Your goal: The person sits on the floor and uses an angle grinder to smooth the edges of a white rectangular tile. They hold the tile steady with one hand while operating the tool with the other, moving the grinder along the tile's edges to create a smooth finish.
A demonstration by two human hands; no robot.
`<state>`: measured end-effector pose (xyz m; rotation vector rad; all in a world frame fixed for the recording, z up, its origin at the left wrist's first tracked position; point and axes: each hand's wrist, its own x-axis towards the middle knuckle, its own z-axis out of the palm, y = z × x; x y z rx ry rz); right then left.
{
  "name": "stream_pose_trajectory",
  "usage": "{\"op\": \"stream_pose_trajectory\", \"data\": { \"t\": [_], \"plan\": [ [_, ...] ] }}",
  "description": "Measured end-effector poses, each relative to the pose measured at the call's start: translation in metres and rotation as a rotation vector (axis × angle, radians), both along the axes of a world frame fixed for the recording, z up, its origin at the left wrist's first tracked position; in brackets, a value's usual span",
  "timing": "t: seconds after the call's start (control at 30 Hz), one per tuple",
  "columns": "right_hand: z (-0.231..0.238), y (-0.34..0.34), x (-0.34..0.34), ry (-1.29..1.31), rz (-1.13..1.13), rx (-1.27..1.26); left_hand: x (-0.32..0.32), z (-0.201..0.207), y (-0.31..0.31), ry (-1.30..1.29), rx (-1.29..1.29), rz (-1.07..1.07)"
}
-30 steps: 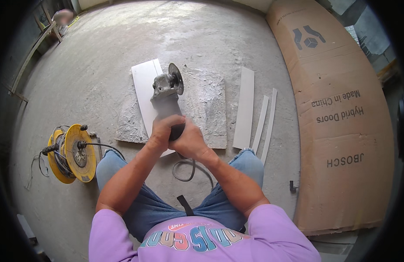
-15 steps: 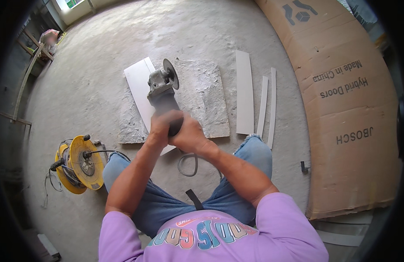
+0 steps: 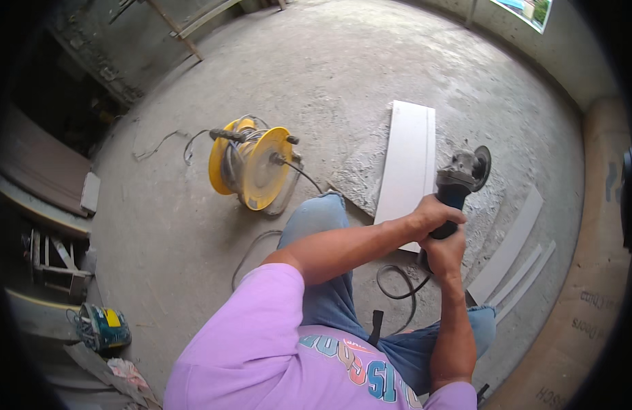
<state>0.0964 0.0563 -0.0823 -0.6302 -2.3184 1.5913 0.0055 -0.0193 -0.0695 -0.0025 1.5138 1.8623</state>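
Observation:
My left hand (image 3: 433,214) and my right hand (image 3: 446,251) are both wrapped round the dark body of an angle grinder (image 3: 457,186). Its metal head and round cutting disc (image 3: 482,168) point away from me. Whether the disc spins cannot be told. Just left of the grinder, a long white board (image 3: 406,154) with a line along its length lies across a rough, dusty slab (image 3: 360,179). The grinder's dark cord (image 3: 398,295) drops from its rear end and loops on the floor between my legs.
A yellow cable reel (image 3: 265,179) stands left of my knee, its cable running toward me. Several pale strips (image 3: 511,239) lie to the right, beside a large cardboard box (image 3: 569,301). A green-and-yellow machine (image 3: 104,326) sits at the lower left, near a small wooden stool (image 3: 56,260).
The view has swung left, so reel, board and grinder appear farther right, and the machine and stool have come into sight. Both hands keep their hold on the angle grinder.

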Motion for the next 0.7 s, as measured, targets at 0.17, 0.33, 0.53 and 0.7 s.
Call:
{"op": "stream_pose_trajectory", "data": {
  "t": [0.17, 0.33, 0.53, 0.7],
  "plan": [
    [0.002, -0.001, -0.001, 0.005, 0.075, -0.059, 0.0, 0.002, 0.001, 0.092, -0.103, 0.078],
    [0.005, -0.006, -0.001, 0.03, 0.084, -0.104, -0.001, 0.0, 0.0, 0.113, -0.126, 0.089],
    [0.005, -0.008, -0.002, 0.031, 0.115, -0.131, 0.0, 0.003, -0.004, 0.113, -0.187, 0.105],
    [0.001, -0.007, -0.002, 0.001, 0.11, -0.112, 0.0, 0.004, -0.007, 0.122, -0.139, 0.11]
  ]
}}
